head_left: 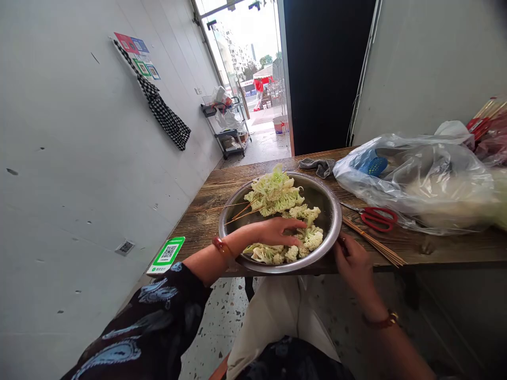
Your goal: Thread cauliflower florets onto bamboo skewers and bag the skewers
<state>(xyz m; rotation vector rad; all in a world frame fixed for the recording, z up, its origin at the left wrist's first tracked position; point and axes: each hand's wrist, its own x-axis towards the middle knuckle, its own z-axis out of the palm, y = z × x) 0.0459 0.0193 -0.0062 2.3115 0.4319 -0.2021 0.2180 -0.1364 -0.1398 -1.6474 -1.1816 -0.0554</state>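
A wide steel bowl (335, 198) sits near the table's front edge. Loose cauliflower florets (314, 238) lie in its front and right part. At the back of the bowl rest skewered cauliflower pieces (273, 195), their thin sticks pointing left over the rim. My left hand (277, 231) reaches over the bowl, fingers apart, at the loose florets. Just outside the right rim is my right hand (354, 258), its fingers curled in at the table edge; what they hold, if anything, is hidden. Beside it lies a bundle of bamboo skewers (374, 241).
Red-handled scissors (378, 218) lie right of the bowl, by a large clear plastic bag (431, 179) with pale contents. A grey cloth (318, 166) is behind the bowl. On the left stands a green QR-code sign (168, 252). A cart (227, 126) is by the glass door.
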